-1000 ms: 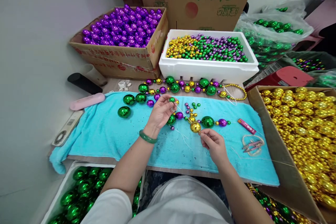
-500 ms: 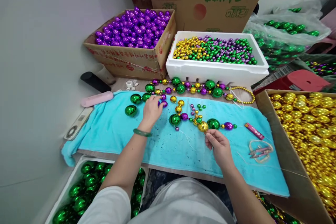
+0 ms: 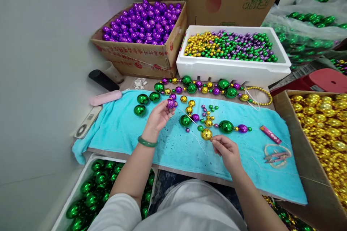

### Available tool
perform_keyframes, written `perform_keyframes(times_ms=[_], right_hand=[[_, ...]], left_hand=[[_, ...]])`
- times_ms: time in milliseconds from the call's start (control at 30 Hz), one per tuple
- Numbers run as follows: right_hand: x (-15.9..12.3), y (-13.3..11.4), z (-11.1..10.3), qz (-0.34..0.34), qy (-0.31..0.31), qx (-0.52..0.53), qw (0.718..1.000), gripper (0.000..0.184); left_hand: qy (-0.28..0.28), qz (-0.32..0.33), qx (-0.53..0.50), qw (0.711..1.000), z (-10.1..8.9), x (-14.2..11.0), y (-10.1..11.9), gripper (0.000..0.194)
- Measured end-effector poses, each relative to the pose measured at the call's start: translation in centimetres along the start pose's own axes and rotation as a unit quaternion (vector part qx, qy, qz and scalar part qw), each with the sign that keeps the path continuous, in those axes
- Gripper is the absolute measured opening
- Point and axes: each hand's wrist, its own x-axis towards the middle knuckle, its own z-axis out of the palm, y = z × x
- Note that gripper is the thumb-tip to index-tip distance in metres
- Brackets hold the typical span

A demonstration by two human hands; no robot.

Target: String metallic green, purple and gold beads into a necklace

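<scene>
Between the fingertips of my left hand [image 3: 159, 116] is a shiny purple bead [image 3: 170, 104], raised off the cloth. My right hand [image 3: 226, 150] pinches the end of a short strand, close beside a gold bead [image 3: 206, 134]; a small green bead [image 3: 200, 128] follows it on the white string [image 3: 189, 120]. Behind them lies a strung row with a large green bead [image 3: 226, 126] and a purple bead [image 3: 243, 128]. Loose gold beads [image 3: 189, 110] and small green beads [image 3: 216, 107] rest nearby on the turquoise towel [image 3: 173, 151].
Large green beads [image 3: 140, 110] sit at the towel's left. Behind are a finished-looking bead strand [image 3: 191, 87], a carton of purple beads [image 3: 138, 56] and a white foam box [image 3: 233, 70]. Pink snips [image 3: 276, 157] lie right, beside a carton of gold beads [image 3: 300, 144].
My left hand has picked up a purple bead and drawn it slightly toward me. The gold bead by my right hand has come away from the strung row, and the view has shifted.
</scene>
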Motion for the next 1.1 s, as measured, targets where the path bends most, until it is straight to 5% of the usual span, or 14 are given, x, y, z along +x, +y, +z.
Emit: perform_keyframes(times_ms=[100, 267, 600, 733, 1100], right_hand=[[0.0, -0.4, 0.5, -0.006, -0.004, -0.007, 1.000, 0.019], [-0.1, -0.6, 0.7, -0.001, 0.004, -0.015, 1.000, 0.018], [-0.4, -0.3, 0.2, 0.000, 0.025, -0.028, 0.999, 0.022], [-0.3, -0.3, 0.1, -0.005, 0.031, -0.036, 0.999, 0.022], [0.5, 0.8, -0.6, -0.018, 0.011, -0.021, 1.000, 0.022]], left_hand=[[-0.047, -0.085, -0.182, 0.979, 1.3, -1.5, 0.7, 0.020], [-0.055, -0.105, -0.246, 0.962, 2.5, -2.3, 1.1, 0.030], [-0.078, -0.053, -0.178, 0.979, 2.8, -3.0, 0.5, 0.014], [-0.111, 0.018, -0.120, 0.986, 3.1, -3.5, 0.2, 0.030], [-0.197, 0.010, -0.108, 0.974, 4.1, -4.9, -0.3, 0.042]])
